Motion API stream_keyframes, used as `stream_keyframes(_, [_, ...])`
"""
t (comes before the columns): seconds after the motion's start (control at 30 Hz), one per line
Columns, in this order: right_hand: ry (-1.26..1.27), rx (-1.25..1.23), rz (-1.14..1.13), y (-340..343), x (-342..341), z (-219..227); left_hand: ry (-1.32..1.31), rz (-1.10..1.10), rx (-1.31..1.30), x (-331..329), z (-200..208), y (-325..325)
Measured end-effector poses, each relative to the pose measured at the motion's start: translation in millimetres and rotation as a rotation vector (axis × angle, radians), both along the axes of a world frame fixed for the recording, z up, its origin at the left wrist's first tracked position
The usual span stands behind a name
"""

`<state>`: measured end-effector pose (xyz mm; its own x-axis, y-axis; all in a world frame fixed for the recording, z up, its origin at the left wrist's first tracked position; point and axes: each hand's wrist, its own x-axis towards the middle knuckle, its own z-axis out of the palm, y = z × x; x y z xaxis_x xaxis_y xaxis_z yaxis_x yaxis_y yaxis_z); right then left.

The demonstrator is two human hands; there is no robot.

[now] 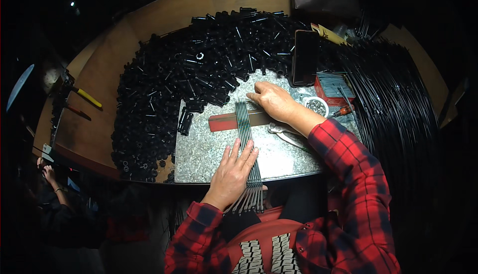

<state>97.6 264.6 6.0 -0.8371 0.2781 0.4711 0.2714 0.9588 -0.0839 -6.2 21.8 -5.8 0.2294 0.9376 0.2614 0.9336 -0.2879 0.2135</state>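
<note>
Several thin dark metal rods [243, 119] lie side by side in a flat row across a red-and-brown bar [224, 122] on a speckled grey slab [199, 159]. Their near ends fan out past the slab's front edge. My left hand [233, 174] grips the row near that edge, fingers stretched over the top and what looks like the thumb tip showing beneath. At the far ends of the rods, my right hand [273, 101] is closed, its thumb and index finger pinched together; whatever lies between them is too small to tell. Pliers [286, 134] rest below my right wrist.
Black tubular parts [199, 60] are heaped behind and left of the slab. A phone [304, 57] stands upright at the back. To the right are a white cup of small metal pieces [315, 106], a red box [331, 92], a screwdriver [343, 110] and many long black rods [393, 90]. Another person's hand [49, 174] shows far left.
</note>
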Motion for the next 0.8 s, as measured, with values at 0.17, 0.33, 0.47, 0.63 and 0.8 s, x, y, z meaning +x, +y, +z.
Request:
stream_keyframes(0.17, [0.012,-0.004,0.000,-0.4,-1.9,-2.4,0.000,0.000,-0.002,-0.8,-3.1,0.2])
stream_keyframes(0.33, [0.022,-0.003,-0.015,-2.8,-0.6,-3.6,-0.013,-0.002,0.001,-0.6,-2.1,0.0])
stream_keyframes(0.47, [-0.002,-0.022,-0.020,-2.4,0.5,-2.8,-0.010,-0.005,0.003,0.0,-1.0,0.2])
stream_keyframes(0.63, [-0.007,-0.038,-0.023,-4.6,-0.8,1.3,0.002,0.001,0.000,-0.4,-0.5,0.1])
stream_keyframes(0.8, [-0.009,-0.004,-0.004,-1.7,-1.8,0.6,0.004,0.004,0.003,-0.8,-0.6,0.1])
